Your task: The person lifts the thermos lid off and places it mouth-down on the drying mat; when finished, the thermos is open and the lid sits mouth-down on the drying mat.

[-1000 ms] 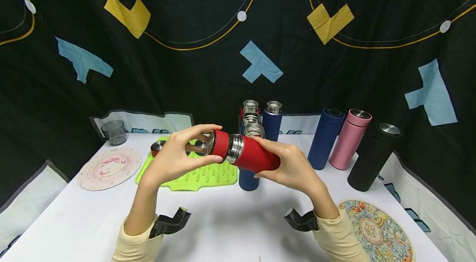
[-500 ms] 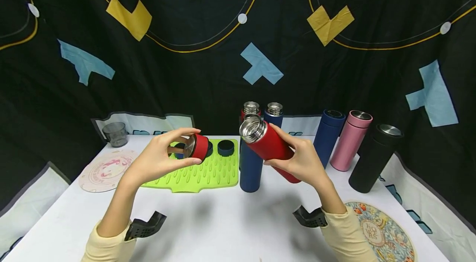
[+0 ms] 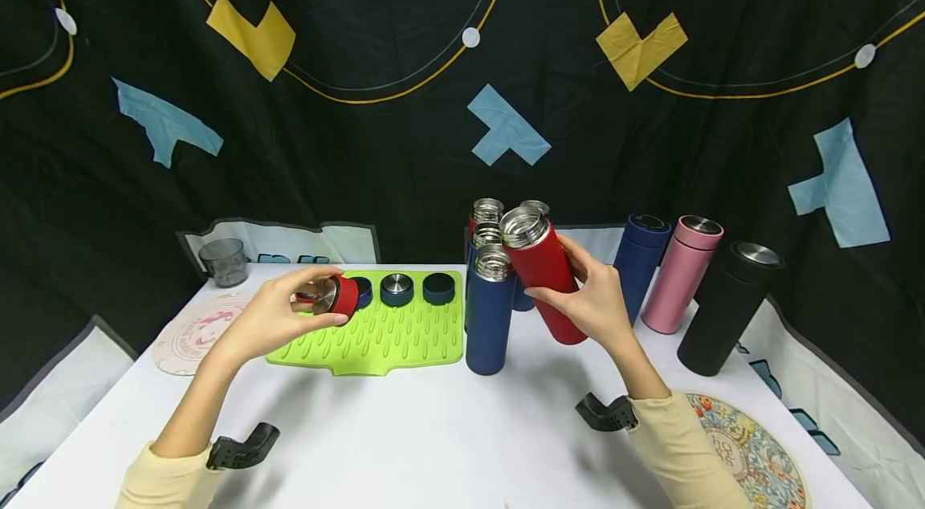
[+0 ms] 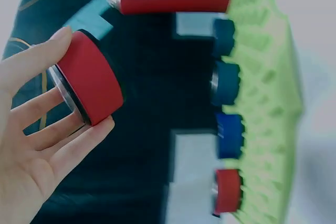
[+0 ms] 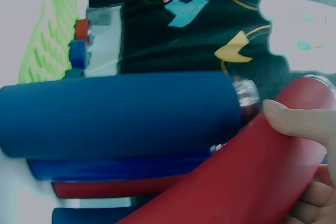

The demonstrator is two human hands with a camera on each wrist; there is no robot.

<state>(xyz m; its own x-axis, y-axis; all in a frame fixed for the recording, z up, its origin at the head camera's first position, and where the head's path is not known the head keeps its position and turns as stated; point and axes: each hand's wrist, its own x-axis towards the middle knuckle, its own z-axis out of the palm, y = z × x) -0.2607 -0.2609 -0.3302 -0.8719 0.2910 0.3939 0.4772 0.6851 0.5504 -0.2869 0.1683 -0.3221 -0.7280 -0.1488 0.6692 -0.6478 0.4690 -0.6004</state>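
My left hand (image 3: 285,312) pinches a red bottle lid (image 3: 347,298) with a steel top between thumb and fingertips, over the left part of a green ridged mat (image 3: 390,344). In the left wrist view that lid (image 4: 92,77) is tilted on its side. My right hand (image 3: 596,300) grips an uncapped red vacuum bottle (image 3: 542,264), leaning left with its steel mouth up. It overlaps a group of uncapped bottles, among them a front blue bottle (image 3: 487,324). Several lids stand on the mat: two dark blue lids (image 3: 438,288), a blue lid (image 4: 230,136) and a red lid (image 4: 228,190).
Capped bottles stand at the right: a blue one (image 3: 639,260), a pink one (image 3: 679,276) and a black one (image 3: 726,312). A grey cup (image 3: 224,262) and a round pink-print mat (image 3: 191,332) are at the left. A patterned round mat (image 3: 759,445) lies front right.
The red lid has come off the red bottle. My left hand has carried it left over the mat, while my right hand has tipped the bottle more upright and moved it right.
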